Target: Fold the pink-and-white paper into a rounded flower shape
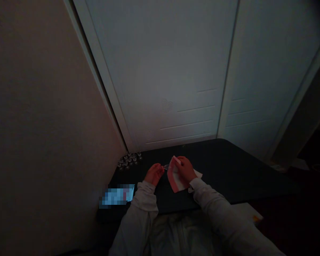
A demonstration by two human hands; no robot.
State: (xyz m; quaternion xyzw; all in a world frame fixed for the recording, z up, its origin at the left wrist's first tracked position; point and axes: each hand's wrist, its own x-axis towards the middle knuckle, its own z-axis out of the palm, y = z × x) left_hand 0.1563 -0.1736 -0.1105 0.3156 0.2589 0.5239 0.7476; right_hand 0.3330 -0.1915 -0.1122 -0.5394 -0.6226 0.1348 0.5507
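Over the black table [226, 170], my left hand [154, 174] pinches a small, shiny, see-through piece [166, 166] between its fingertips. Its exact kind is too small and dim to make out. A pink and white cloth [175, 180] hangs from my right hand [186, 169], whose fingers are closed on its upper part. The cloth's edge meets or partly covers the see-through piece. Further left, at the table's back corner, several small glassy pieces [128, 160] stand grouped together.
A lit, blurred-out screen [117, 196] lies at the table's left edge. White panelled doors [170, 71] rise behind the table, and a wall [42, 124] borders it on the left. Below the right front edge, a pale box-like object [246, 212] shows.
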